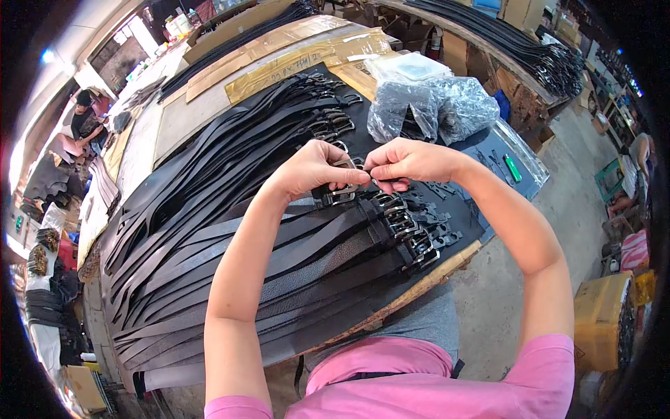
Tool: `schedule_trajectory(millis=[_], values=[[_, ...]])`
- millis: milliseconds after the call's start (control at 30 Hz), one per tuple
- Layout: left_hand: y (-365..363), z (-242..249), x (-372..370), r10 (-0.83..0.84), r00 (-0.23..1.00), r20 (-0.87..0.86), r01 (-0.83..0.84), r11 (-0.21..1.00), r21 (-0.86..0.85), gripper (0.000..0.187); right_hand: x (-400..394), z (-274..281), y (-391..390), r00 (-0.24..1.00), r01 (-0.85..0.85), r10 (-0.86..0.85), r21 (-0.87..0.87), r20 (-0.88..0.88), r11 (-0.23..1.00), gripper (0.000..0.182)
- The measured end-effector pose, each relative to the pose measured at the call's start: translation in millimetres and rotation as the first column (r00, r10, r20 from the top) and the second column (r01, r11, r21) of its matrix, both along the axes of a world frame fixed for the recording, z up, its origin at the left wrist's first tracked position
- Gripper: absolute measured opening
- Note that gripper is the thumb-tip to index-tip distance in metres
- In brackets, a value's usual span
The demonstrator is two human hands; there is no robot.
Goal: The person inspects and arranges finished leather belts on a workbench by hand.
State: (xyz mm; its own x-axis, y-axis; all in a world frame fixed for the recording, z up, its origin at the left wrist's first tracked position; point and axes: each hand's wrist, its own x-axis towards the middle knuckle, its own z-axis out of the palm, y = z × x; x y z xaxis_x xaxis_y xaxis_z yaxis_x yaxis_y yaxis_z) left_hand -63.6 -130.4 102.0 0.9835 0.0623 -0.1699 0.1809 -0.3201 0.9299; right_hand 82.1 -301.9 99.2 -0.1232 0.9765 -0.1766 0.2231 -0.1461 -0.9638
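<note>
My left hand point(315, 169) is closed around the buckle end of a black leather belt point(319, 195), and the metal buckle point(340, 194) shows just below its fingers. My right hand point(412, 162) pinches at the same spot, its fingertips meeting those of the left. A small dark piece shows between the fingertips, too covered to name. Under both hands lie many black belts point(307, 244), side by side with their buckles point(405, 220) toward the right. Small black cut pieces point(440, 227) are scattered beside these buckles.
Clear plastic bags point(440, 101) with dark contents sit at the table's far side. A green lighter point(512, 168) lies at the right. Cardboard point(307, 66) covers the far tabletop. More black straps point(502, 42) hang over another table. A co-worker point(84, 122) sits at far left.
</note>
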Motion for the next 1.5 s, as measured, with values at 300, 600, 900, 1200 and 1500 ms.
schedule_trajectory(millis=[300,600,900,1200,1500], values=[[6.7,-24.1,15.3,0.006,1.0,-0.006,-0.006,0.999,-0.039,0.026,9.1,-22.6,3.5,0.957,0.159,-0.167,0.051,0.236,0.986,0.016],[79.6,-91.1,39.8,0.259,0.89,0.376,-0.424,0.775,0.468,0.015,38.5,-90.8,4.3,0.888,0.242,-0.202,-0.047,0.413,0.969,0.021],[67.6,-135.9,75.2,0.155,0.876,0.456,-0.481,0.344,0.807,0.016,59.6,-74.3,-16.3,0.747,0.288,-0.35,0.199,0.565,0.937,0.019],[62.7,-133.2,72.6,0.197,0.872,0.447,-0.489,0.325,0.81,0.015,52.9,-80.3,-65.1,0.335,0.577,-0.403,0.153,0.852,0.802,0.011],[73.8,-146.2,71.2,0.216,0.788,0.577,-0.579,0.581,0.573,0.016,48.9,-117.8,-68.2,0.266,0.717,-0.501,0.179,0.824,0.674,0.019]])
